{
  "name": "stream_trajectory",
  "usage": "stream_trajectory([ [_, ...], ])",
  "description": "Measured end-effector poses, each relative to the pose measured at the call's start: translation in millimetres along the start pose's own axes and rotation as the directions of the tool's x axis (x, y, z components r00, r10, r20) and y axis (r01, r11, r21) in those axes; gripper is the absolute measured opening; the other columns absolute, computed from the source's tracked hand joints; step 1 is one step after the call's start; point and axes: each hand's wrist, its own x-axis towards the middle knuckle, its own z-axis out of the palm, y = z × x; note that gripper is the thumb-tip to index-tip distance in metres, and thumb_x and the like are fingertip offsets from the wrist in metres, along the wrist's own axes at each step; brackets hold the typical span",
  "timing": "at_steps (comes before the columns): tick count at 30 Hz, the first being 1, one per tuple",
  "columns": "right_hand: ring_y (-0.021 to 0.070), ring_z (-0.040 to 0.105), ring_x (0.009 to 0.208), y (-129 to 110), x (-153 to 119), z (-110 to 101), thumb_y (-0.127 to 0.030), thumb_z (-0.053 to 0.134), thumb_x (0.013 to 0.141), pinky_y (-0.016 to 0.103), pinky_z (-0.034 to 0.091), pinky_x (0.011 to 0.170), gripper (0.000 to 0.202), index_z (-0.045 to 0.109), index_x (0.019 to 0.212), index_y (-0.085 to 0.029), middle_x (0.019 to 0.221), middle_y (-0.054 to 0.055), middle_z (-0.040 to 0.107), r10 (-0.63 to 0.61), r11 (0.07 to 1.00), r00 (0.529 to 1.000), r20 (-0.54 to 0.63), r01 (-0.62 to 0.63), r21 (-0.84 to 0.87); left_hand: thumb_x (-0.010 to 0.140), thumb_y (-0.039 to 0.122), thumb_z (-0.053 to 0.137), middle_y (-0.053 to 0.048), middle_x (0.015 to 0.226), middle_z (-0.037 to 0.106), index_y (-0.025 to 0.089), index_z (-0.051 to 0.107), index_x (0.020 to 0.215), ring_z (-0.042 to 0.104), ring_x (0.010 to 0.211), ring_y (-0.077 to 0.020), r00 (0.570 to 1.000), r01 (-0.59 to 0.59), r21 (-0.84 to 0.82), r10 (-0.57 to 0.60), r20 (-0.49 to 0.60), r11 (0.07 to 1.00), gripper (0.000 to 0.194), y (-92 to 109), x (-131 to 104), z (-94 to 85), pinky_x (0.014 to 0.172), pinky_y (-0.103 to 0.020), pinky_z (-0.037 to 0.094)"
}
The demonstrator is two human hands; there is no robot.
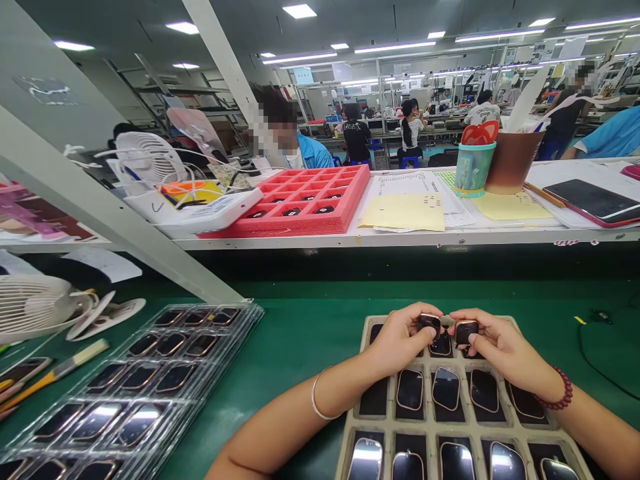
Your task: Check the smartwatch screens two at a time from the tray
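Observation:
My left hand (404, 339) pinches a small smartwatch body (429, 323) with a dark glossy screen and a gold-coloured frame between thumb and fingers. A similar smartwatch body (466, 331) is gripped in my right hand (495, 343), close beside the first. Both are held over the back row of a cream tray (434, 428) divided into compartments. In its compartments lie several dark-screened watch bodies, among them a gold-rimmed one (446, 389) in the middle row. My hands and forearms hide parts of the back and middle rows.
Stacked clear plastic trays (200, 393) with several watch bodies lie at left, near a brush (75, 363) and a white fan (35, 303). A shelf above carries a red foam tray (350, 200), papers, cups (475, 167) and a phone (595, 199). A cable (590, 353) lies at right. People sit beyond.

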Motion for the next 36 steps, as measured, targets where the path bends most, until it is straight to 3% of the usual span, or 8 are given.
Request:
stream_trajectory([
  [9, 0.0187, 0.062, 0.087, 2.8, 0.2, 0.8, -0.019, 0.050, 0.084, 0.034, 0.053, 0.078, 0.034, 0.051, 0.117, -0.024, 0.105, 0.006, 0.060, -0.008, 1.000, 1.000, -0.005, 0.008, -0.006, 0.071, 0.013, 0.056, -0.005, 0.092, 0.062, 0.016, 0.053, 0.108, 0.049, 0.059, -0.0067, 1.000, 0.013, 0.011, -0.013, 0.001, 1.000, 0.038, 3.0, -0.4, 1.1, 0.052, -0.019, 0.035],
  [16, 0.0201, 0.060, 0.095, 7.5, 1.1, -0.3, -0.018, 0.051, 0.084, 0.036, 0.051, 0.086, 0.037, 0.051, 0.120, -0.024, 0.111, 0.006, 0.059, 0.000, 1.000, 1.000, 0.007, 0.000, -0.018, 0.071, 0.012, 0.058, -0.005, 0.093, 0.062, 0.017, 0.052, 0.111, 0.054, 0.066, -0.0093, 0.999, 0.031, -0.018, -0.031, 0.006, 0.999, 0.041, 1.8, -0.3, 1.2, 0.058, -0.021, 0.039],
  [20, 0.0179, 0.059, 0.094, 6.3, 2.6, -0.1, -0.020, 0.057, 0.083, 0.033, 0.052, 0.082, 0.050, 0.042, 0.130, -0.027, 0.114, 0.007, 0.057, 0.009, 0.995, 1.000, 0.000, -0.009, 0.102, 0.068, 0.010, 0.065, -0.005, 0.094, 0.063, 0.019, 0.047, 0.118, 0.059, 0.080, -0.0121, 0.999, 0.031, -0.187, -0.026, 0.033, 0.982, 0.054, 2.6, 0.8, -0.3, 0.066, -0.021, 0.043],
  [23, 0.0124, 0.059, 0.074, 4.3, 4.1, -3.4, -0.024, 0.066, 0.078, 0.026, 0.053, 0.064, 0.063, 0.036, 0.134, -0.027, 0.110, 0.006, 0.059, 0.046, 0.956, 0.999, 0.003, -0.045, 0.289, 0.063, 0.014, 0.074, -0.005, 0.095, 0.063, 0.021, 0.044, 0.121, 0.061, 0.071, -0.0102, 0.992, 0.091, -0.436, -0.044, 0.117, 0.895, 0.065, 3.4, 3.4, -3.8, 0.057, -0.018, 0.041],
  [26, 0.0095, 0.057, 0.063, 2.1, 5.3, -10.2, -0.031, 0.070, 0.076, 0.022, 0.053, 0.056, 0.059, 0.043, 0.129, -0.026, 0.106, 0.006, 0.061, 0.149, 0.889, 0.989, 0.000, -0.134, 0.438, 0.063, 0.026, 0.078, -0.007, 0.091, 0.065, 0.017, 0.049, 0.118, 0.060, 0.057, -0.0084, 0.979, 0.179, -0.593, -0.084, 0.184, 0.785, 0.062, 3.0, 7.1, -8.8, 0.047, -0.016, 0.037],
  [30, 0.0116, 0.060, 0.057, 1.7, 7.9, -20.0, -0.060, 0.038, 0.088, 0.022, 0.051, 0.049, 0.052, 0.057, 0.115, -0.019, 0.092, 0.009, 0.066, 0.245, 0.792, 0.966, 0.087, -0.252, 0.556, 0.084, 0.054, 0.048, -0.011, 0.083, 0.068, 0.008, 0.058, 0.108, 0.062, 0.057, -0.0106, 0.954, 0.301, -0.719, -0.205, 0.220, 0.627, 0.052, 1.0, 13.2, -15.4, 0.048, -0.017, 0.043],
  [32, 0.0114, 0.059, 0.052, 2.5, 9.5, -23.7, -0.065, 0.025, 0.089, 0.021, 0.049, 0.045, 0.062, 0.060, 0.108, -0.018, 0.082, 0.009, 0.066, 0.284, 0.770, 0.952, 0.115, -0.298, 0.565, 0.088, 0.059, 0.032, -0.011, 0.078, 0.069, 0.006, 0.060, 0.104, 0.062, 0.055, -0.0108, 0.932, 0.359, -0.747, -0.266, 0.248, 0.560, 0.062, 0.5, 15.9, -18.1, 0.046, -0.017, 0.042],
  [36, 0.0108, 0.059, 0.050, 3.2, 10.6, -26.5, -0.066, 0.024, 0.088, 0.019, 0.047, 0.044, 0.062, 0.060, 0.104, -0.018, 0.078, 0.008, 0.066, 0.298, 0.739, 0.945, 0.138, -0.320, 0.593, 0.087, 0.062, 0.026, -0.010, 0.073, 0.068, 0.006, 0.060, 0.100, 0.061, 0.053, -0.0108, 0.918, 0.390, -0.753, -0.290, 0.271, 0.531, 0.067, 1.3, 17.7, -20.1, 0.043, -0.017, 0.040],
])
